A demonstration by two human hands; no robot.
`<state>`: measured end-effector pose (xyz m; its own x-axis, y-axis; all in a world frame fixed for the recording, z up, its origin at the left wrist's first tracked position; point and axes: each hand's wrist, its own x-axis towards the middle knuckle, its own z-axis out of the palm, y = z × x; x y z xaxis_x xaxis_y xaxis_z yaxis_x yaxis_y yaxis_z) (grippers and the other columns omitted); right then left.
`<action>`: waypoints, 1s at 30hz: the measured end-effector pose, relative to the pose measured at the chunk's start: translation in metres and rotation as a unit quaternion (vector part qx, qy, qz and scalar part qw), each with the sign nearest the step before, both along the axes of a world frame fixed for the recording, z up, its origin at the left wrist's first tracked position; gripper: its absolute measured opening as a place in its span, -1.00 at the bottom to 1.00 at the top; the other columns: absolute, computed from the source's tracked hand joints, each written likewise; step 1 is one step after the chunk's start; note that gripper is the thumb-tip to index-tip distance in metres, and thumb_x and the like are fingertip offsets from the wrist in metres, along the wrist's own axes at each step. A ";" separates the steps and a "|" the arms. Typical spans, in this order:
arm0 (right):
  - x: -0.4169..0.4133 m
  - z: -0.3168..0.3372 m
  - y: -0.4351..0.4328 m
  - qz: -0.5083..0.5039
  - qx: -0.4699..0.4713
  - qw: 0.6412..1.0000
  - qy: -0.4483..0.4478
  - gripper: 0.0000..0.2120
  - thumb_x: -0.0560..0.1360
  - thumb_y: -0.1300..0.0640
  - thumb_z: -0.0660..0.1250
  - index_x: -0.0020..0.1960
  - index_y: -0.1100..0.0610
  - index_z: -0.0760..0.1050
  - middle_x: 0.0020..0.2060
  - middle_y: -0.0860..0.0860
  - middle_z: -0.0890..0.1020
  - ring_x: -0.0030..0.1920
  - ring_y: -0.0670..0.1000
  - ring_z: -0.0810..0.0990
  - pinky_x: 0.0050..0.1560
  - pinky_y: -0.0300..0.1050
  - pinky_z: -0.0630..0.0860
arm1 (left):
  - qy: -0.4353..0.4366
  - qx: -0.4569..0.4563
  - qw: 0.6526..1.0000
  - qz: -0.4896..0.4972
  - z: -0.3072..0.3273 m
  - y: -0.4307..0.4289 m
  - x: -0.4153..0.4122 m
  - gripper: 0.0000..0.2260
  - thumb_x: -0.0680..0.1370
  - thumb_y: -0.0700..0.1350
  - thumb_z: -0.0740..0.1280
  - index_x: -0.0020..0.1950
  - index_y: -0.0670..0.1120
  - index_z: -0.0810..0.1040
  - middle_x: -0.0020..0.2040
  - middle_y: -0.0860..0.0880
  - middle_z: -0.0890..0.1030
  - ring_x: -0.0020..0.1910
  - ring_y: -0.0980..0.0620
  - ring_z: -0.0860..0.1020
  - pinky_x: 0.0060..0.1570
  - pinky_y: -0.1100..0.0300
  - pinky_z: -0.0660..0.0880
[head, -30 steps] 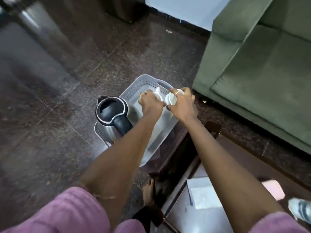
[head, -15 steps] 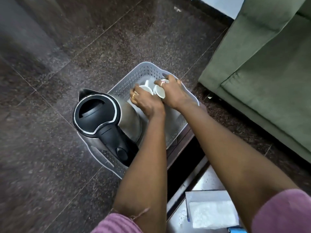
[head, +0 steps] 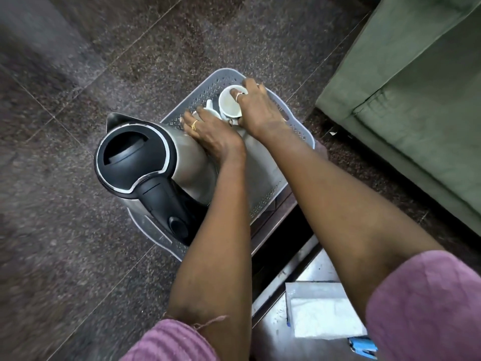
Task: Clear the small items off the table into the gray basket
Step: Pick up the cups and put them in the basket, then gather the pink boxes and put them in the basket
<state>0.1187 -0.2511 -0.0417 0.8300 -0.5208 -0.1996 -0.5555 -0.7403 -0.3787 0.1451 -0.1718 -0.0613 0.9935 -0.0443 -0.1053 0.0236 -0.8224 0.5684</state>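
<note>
The gray basket (head: 299, 131) rests on a dark stool beside the table, above the dark floor. A steel kettle with a black lid (head: 135, 160) stands in its near left part. My right hand (head: 257, 110) grips a white cup (head: 229, 104) tilted on its side, its mouth facing me, low in the basket's far end. My left hand (head: 210, 131) is closed over a second white cup (head: 209, 110), mostly hidden under my fingers, right next to the first.
A green sofa (head: 416, 100) fills the right side. At the lower right, the glass table (head: 276, 332) carries a white tissue box (head: 322, 311) and a small blue thing (head: 363, 345). Dark stone floor lies to the left.
Both hands have sunk deeper into the far end of the basket with the cups. The right cup has turned so its mouth shows. My head has moved closer.
</note>
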 end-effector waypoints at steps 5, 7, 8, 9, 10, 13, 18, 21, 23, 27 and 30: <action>-0.035 0.004 0.009 -0.036 -0.002 0.999 -0.037 -0.61 0.58 0.08 0.15 0.39 0.07 0.27 0.38 0.08 0.31 0.37 0.16 0.28 0.24 0.08 0.35 | -0.025 -0.026 0.998 -0.058 0.015 0.004 -0.024 -0.54 0.55 -0.19 0.24 0.45 -0.10 0.25 0.51 -0.15 0.16 0.50 -0.12 0.08 0.49 0.10 -0.01; -0.061 0.007 0.016 -0.077 -0.013 0.994 -0.070 -0.59 0.53 0.17 0.21 0.37 0.11 0.32 0.38 0.09 0.31 0.35 0.17 0.29 0.23 0.08 0.39 | -0.048 -0.058 0.992 -0.104 0.021 0.007 -0.044 -0.52 0.52 -0.25 0.23 0.44 -0.13 0.26 0.50 -0.16 0.18 0.49 -0.12 0.11 0.47 0.13 0.00; -0.076 0.008 0.020 -0.098 -0.020 0.991 -0.089 -0.60 0.51 0.19 0.23 0.35 0.14 0.35 0.37 0.11 0.33 0.34 0.17 0.30 0.23 0.08 0.41 | -0.058 -0.067 0.988 -0.130 0.023 0.009 -0.056 -0.51 0.50 -0.29 0.24 0.43 -0.14 0.28 0.49 -0.16 0.19 0.49 -0.13 0.12 0.44 0.16 -0.01; -0.091 0.008 0.024 -0.124 -0.026 0.987 -0.103 -0.61 0.50 0.20 0.25 0.33 0.16 0.37 0.35 0.12 0.35 0.33 0.17 0.31 0.23 0.07 0.42 | -0.066 -0.071 0.983 -0.153 0.024 0.012 -0.068 -0.50 0.49 -0.31 0.25 0.42 -0.14 0.29 0.48 -0.16 0.21 0.48 -0.13 0.14 0.41 0.20 -0.01; -0.109 0.007 0.029 -0.151 -0.027 0.981 -0.115 -0.60 0.49 0.21 0.26 0.32 0.16 0.38 0.33 0.13 0.37 0.32 0.16 0.32 0.22 0.05 0.42 | -0.071 -0.073 0.979 -0.176 0.024 0.015 -0.084 -0.50 0.48 -0.32 0.27 0.41 -0.14 0.31 0.47 -0.16 0.22 0.47 -0.13 0.15 0.40 0.21 0.00; -0.167 0.003 0.047 -0.224 -0.017 0.961 -0.164 -0.58 0.48 0.22 0.26 0.34 0.19 0.38 0.27 0.17 0.42 0.28 0.18 0.34 0.20 0.04 0.43 | -0.068 -0.085 0.966 -0.234 0.021 0.025 -0.135 -0.52 0.48 -0.32 0.26 0.39 -0.12 0.34 0.45 -0.14 0.26 0.44 -0.13 0.20 0.38 0.20 0.11; -0.265 -0.003 0.081 -0.321 -0.015 0.928 -0.190 -0.64 0.45 0.25 0.27 0.24 0.25 0.48 0.20 0.23 0.48 0.23 0.23 0.40 0.23 0.04 0.43 | -0.060 -0.111 0.929 -0.347 0.010 0.046 -0.234 -0.56 0.46 -0.35 0.24 0.34 -0.15 0.40 0.41 -0.18 0.32 0.41 -0.17 0.24 0.42 0.08 0.19; -0.336 -0.014 0.103 -0.407 -0.008 0.897 -0.173 -0.64 0.44 0.25 0.30 0.23 0.20 0.47 0.22 0.16 0.47 0.25 0.18 0.39 0.13 0.00 0.46 | -0.047 -0.124 0.905 -0.403 0.003 0.055 -0.301 -0.57 0.43 -0.37 0.25 0.29 -0.17 0.45 0.38 -0.19 0.36 0.38 -0.17 0.29 0.38 0.18 0.18; -0.385 -0.024 0.117 -0.458 -0.007 0.876 -0.152 -0.64 0.42 0.26 0.31 0.22 0.21 0.47 0.23 0.16 0.47 0.26 0.18 0.38 0.13 -0.01 0.45 | -0.013 -0.124 0.884 -0.450 -0.003 0.061 -0.344 -0.56 0.41 -0.39 0.25 0.29 -0.18 0.46 0.36 -0.20 0.37 0.36 -0.18 0.30 0.37 0.22 0.15; -0.483 -0.041 0.145 -0.576 0.029 0.807 -0.123 -0.69 0.49 0.21 0.27 0.23 0.20 0.47 0.25 0.12 0.44 0.27 0.05 0.32 0.21 -0.01 0.41 | 0.076 -0.084 0.827 -0.550 -0.019 0.075 -0.431 -0.55 0.45 -0.33 0.26 0.34 -0.14 0.40 0.42 -0.15 0.29 0.42 -0.12 0.21 0.42 0.07 0.22; -0.535 -0.048 0.173 -0.593 -0.001 0.801 -0.083 -0.72 0.45 0.21 0.31 0.15 0.24 0.52 0.19 0.22 0.48 0.21 0.24 0.38 0.10 0.10 0.49 | 0.094 -0.008 0.789 -0.608 -0.036 0.079 -0.472 -0.49 0.46 -0.19 0.33 0.40 -0.15 0.32 0.45 -0.17 0.25 0.44 -0.15 0.17 0.46 0.03 0.13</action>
<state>-0.4165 -0.0784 -0.0894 -0.2336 -0.9626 -0.1370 -0.8107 0.2706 -0.5191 -0.3272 -0.0923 -0.0975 0.1831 -0.9544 -0.2359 -0.6913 -0.2956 0.6593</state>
